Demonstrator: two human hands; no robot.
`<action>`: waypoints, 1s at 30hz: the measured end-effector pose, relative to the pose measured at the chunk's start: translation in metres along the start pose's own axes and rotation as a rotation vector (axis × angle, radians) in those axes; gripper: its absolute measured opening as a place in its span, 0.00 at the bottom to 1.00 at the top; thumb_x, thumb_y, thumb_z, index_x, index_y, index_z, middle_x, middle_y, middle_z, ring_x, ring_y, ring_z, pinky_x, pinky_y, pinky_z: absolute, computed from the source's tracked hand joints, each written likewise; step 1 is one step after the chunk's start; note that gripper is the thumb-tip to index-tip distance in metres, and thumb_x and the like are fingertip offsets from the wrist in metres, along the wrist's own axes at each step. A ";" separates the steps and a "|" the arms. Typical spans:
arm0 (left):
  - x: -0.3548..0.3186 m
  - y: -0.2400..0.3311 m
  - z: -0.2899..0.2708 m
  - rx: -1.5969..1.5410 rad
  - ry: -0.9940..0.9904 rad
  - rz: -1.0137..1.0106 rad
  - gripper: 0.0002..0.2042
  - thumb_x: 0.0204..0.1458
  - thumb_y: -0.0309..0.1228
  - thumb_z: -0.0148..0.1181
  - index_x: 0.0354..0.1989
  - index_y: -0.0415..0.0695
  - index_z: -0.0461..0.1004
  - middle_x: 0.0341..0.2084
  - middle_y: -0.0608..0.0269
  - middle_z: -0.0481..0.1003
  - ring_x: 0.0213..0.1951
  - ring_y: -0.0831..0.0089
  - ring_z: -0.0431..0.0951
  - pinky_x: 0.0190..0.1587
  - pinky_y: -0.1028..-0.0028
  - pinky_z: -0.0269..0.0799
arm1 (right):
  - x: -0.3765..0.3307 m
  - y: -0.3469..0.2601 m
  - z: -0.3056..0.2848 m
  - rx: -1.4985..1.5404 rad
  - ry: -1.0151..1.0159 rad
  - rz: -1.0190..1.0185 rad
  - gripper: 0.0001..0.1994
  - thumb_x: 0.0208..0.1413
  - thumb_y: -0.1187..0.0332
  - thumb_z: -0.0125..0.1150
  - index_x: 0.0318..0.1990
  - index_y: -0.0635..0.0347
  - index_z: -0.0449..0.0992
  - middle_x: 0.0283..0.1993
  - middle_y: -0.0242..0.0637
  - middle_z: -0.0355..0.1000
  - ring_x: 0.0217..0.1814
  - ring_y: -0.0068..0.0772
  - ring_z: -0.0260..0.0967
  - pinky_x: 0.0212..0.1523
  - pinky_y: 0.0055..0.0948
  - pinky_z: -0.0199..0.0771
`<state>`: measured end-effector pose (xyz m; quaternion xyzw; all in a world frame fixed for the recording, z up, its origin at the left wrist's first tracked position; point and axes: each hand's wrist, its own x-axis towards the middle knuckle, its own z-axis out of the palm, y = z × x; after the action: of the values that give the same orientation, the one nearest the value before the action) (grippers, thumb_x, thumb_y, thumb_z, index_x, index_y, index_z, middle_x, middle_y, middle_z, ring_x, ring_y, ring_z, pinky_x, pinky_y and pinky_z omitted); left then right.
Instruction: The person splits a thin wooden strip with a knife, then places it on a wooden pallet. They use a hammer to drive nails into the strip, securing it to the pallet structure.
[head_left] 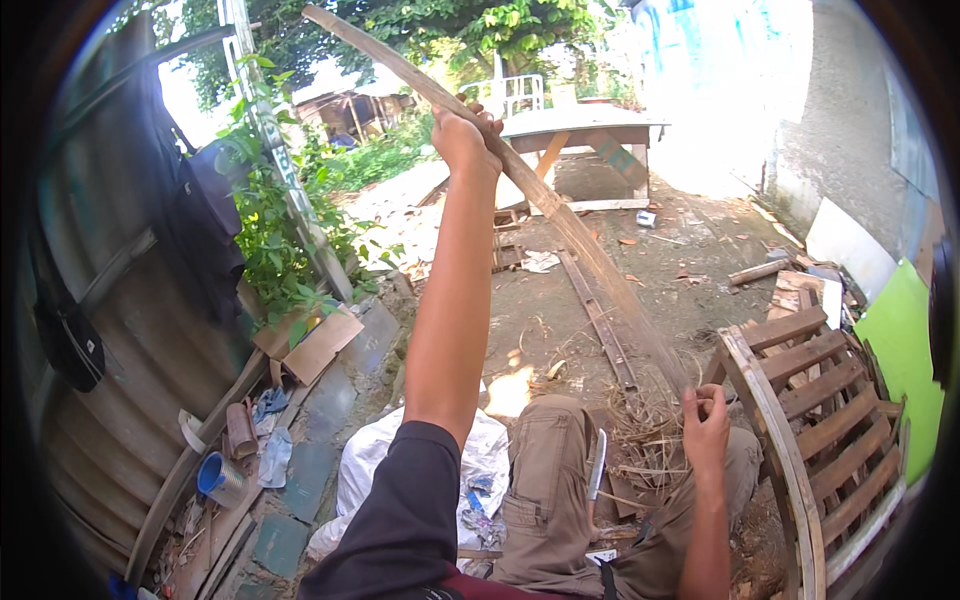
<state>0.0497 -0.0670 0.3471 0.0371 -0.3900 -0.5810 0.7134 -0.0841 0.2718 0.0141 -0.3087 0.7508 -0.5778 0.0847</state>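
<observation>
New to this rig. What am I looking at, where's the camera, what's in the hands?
There is no machine here: a person works with two bare hands. The single picture comes from a wide fisheye camera on their head, looking down, so straight edges bend near the rim. The left hand is raised, its grip closed around a long bamboo strip. The right hand holds the strip's lower end near the knee. A knife rests on the lap. A slatted wooden frame stands to the right, a white sack lies on the ground, and a wooden table stands behind.

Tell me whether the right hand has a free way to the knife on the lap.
Probably yes: the right hand grips the long strip's lower end, just beside the knife, with nothing between; it must let go first.
</observation>
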 end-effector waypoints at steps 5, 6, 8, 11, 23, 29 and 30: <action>-0.028 -0.004 0.089 -0.139 -0.148 -0.018 0.23 0.73 0.44 0.30 0.52 0.34 0.64 0.37 0.48 0.71 0.26 0.67 0.71 0.42 0.57 0.84 | 0.003 0.040 -0.043 0.101 0.237 -0.108 0.19 0.69 0.56 0.58 0.41 0.69 0.74 0.37 0.45 0.75 0.41 0.36 0.73 0.46 0.36 0.71; -0.029 -0.003 0.101 -0.160 -0.132 -0.043 0.23 0.73 0.44 0.31 0.52 0.34 0.64 0.37 0.48 0.71 0.27 0.67 0.71 0.42 0.56 0.84 | 0.005 0.038 -0.050 0.097 0.345 -0.179 0.21 0.68 0.55 0.58 0.43 0.70 0.75 0.38 0.45 0.76 0.43 0.36 0.73 0.48 0.36 0.72; -0.006 -0.001 0.109 -0.184 -0.206 0.014 0.23 0.73 0.43 0.30 0.54 0.33 0.63 0.40 0.46 0.71 0.32 0.65 0.72 0.44 0.56 0.83 | -0.001 0.011 -0.048 0.091 0.422 -0.204 0.24 0.63 0.51 0.65 0.47 0.69 0.76 0.40 0.46 0.77 0.45 0.38 0.74 0.48 0.38 0.73; 0.098 -0.001 0.112 -0.284 -0.292 -0.065 0.24 0.68 0.52 0.49 0.55 0.41 0.66 0.39 0.53 0.73 0.38 0.64 0.76 0.39 0.68 0.76 | -0.003 -0.035 -0.081 0.019 0.508 -0.365 0.22 0.54 0.57 0.75 0.45 0.66 0.76 0.36 0.44 0.77 0.38 0.35 0.73 0.41 0.35 0.71; -0.126 -0.264 0.054 0.079 -0.305 -0.721 0.12 0.70 0.35 0.44 0.50 0.38 0.67 0.43 0.53 0.73 0.44 0.59 0.78 0.44 0.55 0.84 | -0.240 0.042 -0.339 -0.575 0.670 0.138 0.16 0.55 0.64 0.74 0.41 0.63 0.75 0.34 0.27 0.69 0.39 0.20 0.63 0.42 0.25 0.66; -0.287 -0.363 0.046 0.153 -0.673 -1.135 0.14 0.68 0.33 0.50 0.51 0.33 0.66 0.43 0.45 0.75 0.42 0.56 0.82 0.46 0.60 0.85 | -0.360 0.027 -0.423 -0.832 0.719 0.404 0.18 0.52 0.63 0.76 0.41 0.64 0.75 0.33 0.31 0.70 0.39 0.22 0.64 0.44 0.27 0.67; -0.307 -0.374 0.047 0.165 -0.709 -1.196 0.14 0.67 0.32 0.50 0.51 0.32 0.66 0.42 0.44 0.76 0.42 0.55 0.82 0.46 0.60 0.85 | -0.371 0.034 -0.434 -0.853 0.720 0.432 0.19 0.51 0.63 0.77 0.42 0.65 0.75 0.33 0.32 0.70 0.40 0.23 0.64 0.45 0.28 0.68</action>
<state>-0.2834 0.0947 0.0328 0.1076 -0.5546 -0.8196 0.0957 -0.0115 0.8392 0.0356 0.0594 0.9437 -0.2635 -0.1909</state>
